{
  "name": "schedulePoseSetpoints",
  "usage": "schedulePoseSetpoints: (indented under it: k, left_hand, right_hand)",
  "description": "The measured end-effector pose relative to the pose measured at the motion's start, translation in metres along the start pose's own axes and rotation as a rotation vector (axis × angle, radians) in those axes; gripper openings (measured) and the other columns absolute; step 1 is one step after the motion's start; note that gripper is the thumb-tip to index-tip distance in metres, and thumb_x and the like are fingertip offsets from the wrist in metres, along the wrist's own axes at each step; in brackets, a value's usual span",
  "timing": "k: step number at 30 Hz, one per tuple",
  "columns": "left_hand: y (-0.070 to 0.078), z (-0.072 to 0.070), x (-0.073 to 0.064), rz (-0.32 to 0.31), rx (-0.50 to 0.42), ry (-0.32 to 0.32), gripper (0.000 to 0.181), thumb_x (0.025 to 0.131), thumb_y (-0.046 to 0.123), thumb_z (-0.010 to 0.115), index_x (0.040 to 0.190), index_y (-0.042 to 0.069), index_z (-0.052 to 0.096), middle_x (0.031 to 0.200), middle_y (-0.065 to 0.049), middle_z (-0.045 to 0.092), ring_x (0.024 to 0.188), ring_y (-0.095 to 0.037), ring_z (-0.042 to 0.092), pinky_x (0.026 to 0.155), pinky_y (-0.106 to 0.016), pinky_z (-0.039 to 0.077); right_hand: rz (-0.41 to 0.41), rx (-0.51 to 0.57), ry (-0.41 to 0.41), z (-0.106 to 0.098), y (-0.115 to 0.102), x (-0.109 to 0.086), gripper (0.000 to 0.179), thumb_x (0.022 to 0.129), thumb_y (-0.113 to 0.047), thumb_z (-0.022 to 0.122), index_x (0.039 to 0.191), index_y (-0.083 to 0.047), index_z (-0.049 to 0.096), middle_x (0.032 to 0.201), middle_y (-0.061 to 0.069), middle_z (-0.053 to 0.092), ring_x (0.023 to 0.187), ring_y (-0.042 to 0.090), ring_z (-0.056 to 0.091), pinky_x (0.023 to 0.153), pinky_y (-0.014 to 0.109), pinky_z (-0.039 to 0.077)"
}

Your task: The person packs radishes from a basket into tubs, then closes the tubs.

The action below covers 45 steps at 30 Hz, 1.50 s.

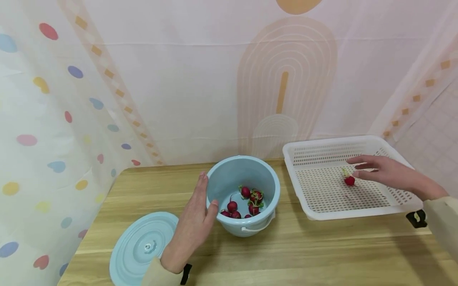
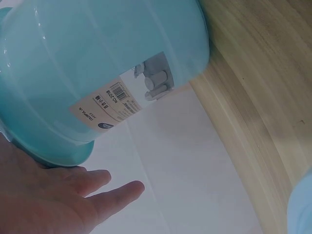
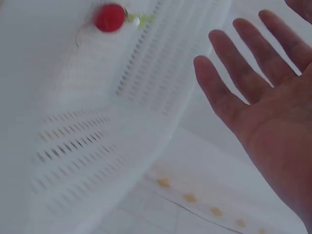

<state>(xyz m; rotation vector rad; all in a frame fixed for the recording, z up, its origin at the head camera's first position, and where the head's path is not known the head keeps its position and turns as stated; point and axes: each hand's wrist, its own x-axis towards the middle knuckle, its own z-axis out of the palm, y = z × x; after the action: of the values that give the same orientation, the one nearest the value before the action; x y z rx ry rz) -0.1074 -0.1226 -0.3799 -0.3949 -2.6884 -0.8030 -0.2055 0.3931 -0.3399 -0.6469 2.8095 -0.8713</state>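
Observation:
A light blue bucket (image 1: 241, 229) stands on the table with several red radishes (image 1: 232, 206) inside, some with green stems. My left hand (image 1: 195, 216) rests against the bucket's left rim, fingers straight; in the left wrist view the bucket's side (image 2: 58, 58) bears a printed label (image 2: 122, 92). One radish (image 1: 349, 181) with a short green stem lies in the white perforated basket (image 1: 311, 215). Over that basket hovers my right hand (image 1: 388, 172), fingers loosely extended and holding nothing, close to the radish in the head view. The right wrist view shows the spread fingers (image 3: 239, 63) apart from this radish (image 3: 109, 18).
Left of the bucket lies a round light blue lid (image 1: 125, 254), partly covered by my left forearm. A white handle (image 1: 259, 227) hangs at the bucket's front. Patterned cloth (image 1: 186, 99) hangs behind the wooden table (image 1: 286, 258) and along its left side.

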Motion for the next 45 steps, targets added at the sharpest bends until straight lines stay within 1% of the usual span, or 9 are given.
schedulePoseSetpoints:
  k: [3, 10, 15, 20, 25, 28, 32, 40, 45]
  left_hand:
    - [-0.001, -0.002, -0.001, 0.005, 0.0, 0.011, 0.069, 0.106, 0.026, 0.049, 0.163, -0.002, 0.021, 0.172, -0.011, 0.017, 0.155, -0.032, 0.026, 0.118, -0.055, 0.032]
    - [-0.002, -0.001, -0.002, 0.013, -0.003, 0.022, 0.069, 0.105, 0.022, 0.052, 0.162, -0.003, 0.023, 0.172, -0.011, 0.018, 0.154, -0.031, 0.028, 0.118, -0.054, 0.033]
    - [0.0, 0.0, -0.002, 0.01, -0.005, 0.017, 0.069, 0.105, 0.023, 0.052, 0.163, -0.002, 0.022, 0.172, -0.01, 0.017, 0.154, -0.031, 0.028, 0.118, -0.055, 0.033]
    - [0.002, 0.001, -0.004, 0.009, -0.007, 0.025, 0.069, 0.105, 0.023, 0.051, 0.163, -0.001, 0.022, 0.172, -0.011, 0.018, 0.154, -0.031, 0.029, 0.117, -0.055, 0.034]
    - [0.006, 0.002, -0.005, 0.02, -0.002, 0.025, 0.069, 0.105, 0.023, 0.052, 0.163, -0.002, 0.023, 0.172, -0.01, 0.018, 0.152, -0.032, 0.031, 0.115, -0.055, 0.037]
    - [0.008, 0.003, -0.005, 0.015, 0.002, 0.019, 0.07, 0.105, 0.024, 0.052, 0.163, -0.001, 0.023, 0.172, -0.009, 0.018, 0.152, -0.032, 0.033, 0.114, -0.056, 0.039]
    - [0.01, 0.002, -0.006, 0.013, 0.011, 0.022, 0.07, 0.106, 0.027, 0.05, 0.164, 0.0, 0.022, 0.172, -0.009, 0.018, 0.152, -0.032, 0.032, 0.114, -0.056, 0.039]
    - [0.009, 0.001, -0.01, -0.001, 0.031, 0.041, 0.069, 0.106, 0.029, 0.049, 0.163, 0.001, 0.023, 0.172, -0.01, 0.02, 0.152, -0.032, 0.033, 0.112, -0.058, 0.041]
    - [0.009, 0.001, -0.011, -0.009, 0.038, 0.042, 0.069, 0.106, 0.029, 0.049, 0.163, 0.001, 0.023, 0.172, -0.009, 0.019, 0.152, -0.032, 0.032, 0.112, -0.058, 0.041]
  right_hand:
    - [0.006, -0.017, -0.021, -0.014, -0.001, 0.009, 0.041, 0.101, -0.019, 0.067, 0.139, -0.003, 0.063, 0.138, 0.023, 0.062, 0.119, 0.041, 0.064, 0.083, 0.027, 0.054]
    - [0.006, -0.033, -0.092, -0.026, 0.014, 0.029, 0.041, 0.099, -0.016, 0.07, 0.135, 0.001, 0.064, 0.137, 0.025, 0.063, 0.12, 0.046, 0.062, 0.084, 0.033, 0.054]
    - [0.02, 0.002, -0.122, -0.025, 0.032, 0.038, 0.042, 0.099, -0.012, 0.068, 0.137, 0.007, 0.06, 0.136, 0.029, 0.061, 0.118, 0.038, 0.064, 0.081, 0.023, 0.053]
    - [0.043, 0.021, -0.146, -0.021, 0.05, 0.047, 0.043, 0.101, -0.01, 0.065, 0.138, 0.011, 0.057, 0.136, 0.031, 0.06, 0.117, 0.03, 0.063, 0.083, 0.027, 0.055]
    - [0.152, 0.212, -0.369, -0.013, 0.067, 0.042, 0.058, 0.102, -0.016, 0.063, 0.147, 0.014, 0.042, 0.145, 0.036, 0.049, 0.128, 0.044, 0.056, 0.093, 0.045, 0.056]
    - [0.243, 0.333, -0.464, -0.004, 0.076, 0.039, 0.066, 0.101, -0.018, 0.064, 0.149, 0.016, 0.035, 0.148, 0.038, 0.044, 0.122, 0.036, 0.061, 0.094, 0.048, 0.056]
    - [0.282, 0.381, -0.468, 0.005, 0.081, 0.038, 0.069, 0.1, -0.017, 0.065, 0.149, 0.018, 0.032, 0.146, 0.037, 0.047, 0.11, 0.023, 0.066, 0.089, 0.039, 0.058]
    - [0.245, 0.315, -0.442, 0.013, 0.074, 0.045, 0.065, 0.099, -0.019, 0.066, 0.144, 0.019, 0.038, 0.13, 0.022, 0.061, 0.103, 0.016, 0.063, 0.083, 0.033, 0.059]
    - [0.206, 0.285, -0.432, 0.018, 0.076, 0.052, 0.048, 0.099, -0.011, 0.065, 0.133, 0.018, 0.048, 0.132, 0.033, 0.055, 0.1, 0.014, 0.063, 0.08, 0.032, 0.06]
